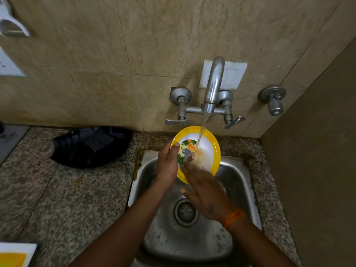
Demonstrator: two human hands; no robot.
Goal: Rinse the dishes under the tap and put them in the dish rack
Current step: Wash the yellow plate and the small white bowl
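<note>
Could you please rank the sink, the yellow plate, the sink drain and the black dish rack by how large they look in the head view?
1. sink
2. black dish rack
3. yellow plate
4. sink drain

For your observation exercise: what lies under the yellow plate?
The steel sink lies below the plate, its drain showing. The right hand hides part of the basin.

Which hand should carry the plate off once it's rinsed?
Left, probably. The left hand already grips the yellow plate by its rim, while the right hand lies flat, rubbing its face.
</note>
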